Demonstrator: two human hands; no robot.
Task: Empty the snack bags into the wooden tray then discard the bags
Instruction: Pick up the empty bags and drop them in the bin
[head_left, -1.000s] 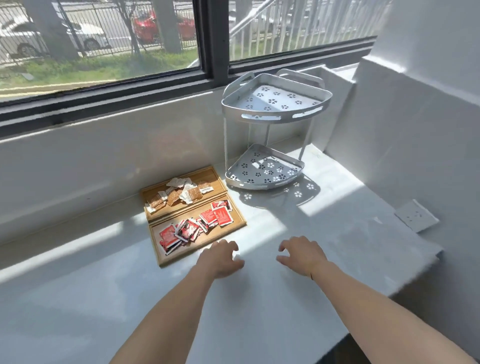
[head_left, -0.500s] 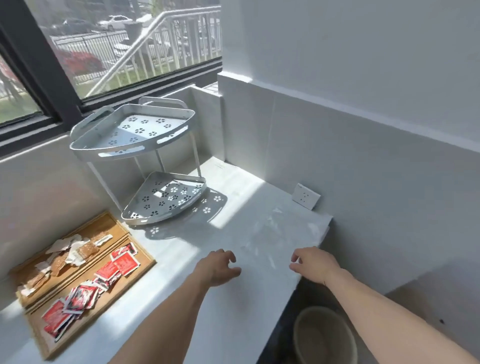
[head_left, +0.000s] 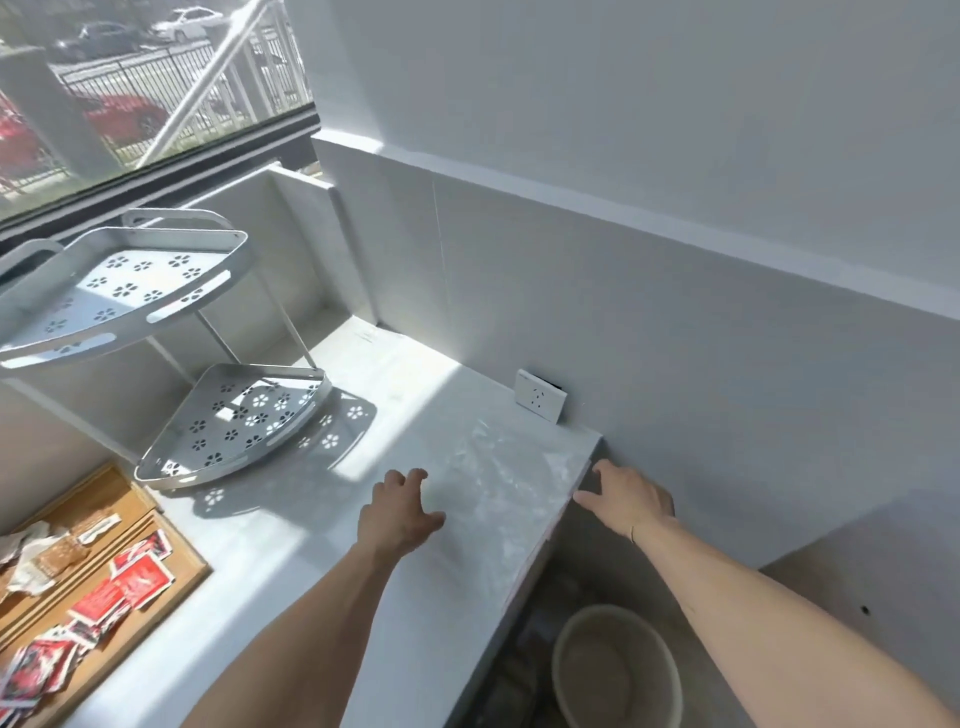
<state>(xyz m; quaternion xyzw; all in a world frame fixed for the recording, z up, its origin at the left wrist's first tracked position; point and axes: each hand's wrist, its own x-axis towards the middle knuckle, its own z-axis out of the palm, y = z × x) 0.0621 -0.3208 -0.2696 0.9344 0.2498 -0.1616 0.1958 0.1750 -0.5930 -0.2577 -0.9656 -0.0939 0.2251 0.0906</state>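
The wooden tray (head_left: 182, 564) lies at the lower left edge of the white counter (head_left: 415, 623), with two compartments. Brown and white snack packets (head_left: 47, 556) fill the far one, red packets (head_left: 119, 587) the near one. My left hand (head_left: 397, 514) hovers over the counter to the right of the tray, fingers loosely curled, holding nothing. My right hand (head_left: 628, 501) reaches past the counter's right end, fingers relaxed and empty. No snack bag is in view.
A white two-tier corner rack (head_left: 234, 421) stands behind the tray. A wall socket (head_left: 540, 402) sits on the right wall. Below the counter's right end stands a round beige bin (head_left: 618, 670). A window runs along the back.
The view has swung right, so the tray slid to the left edge and the bin came into sight. Both hands stay empty and have shifted toward the counter's right end.
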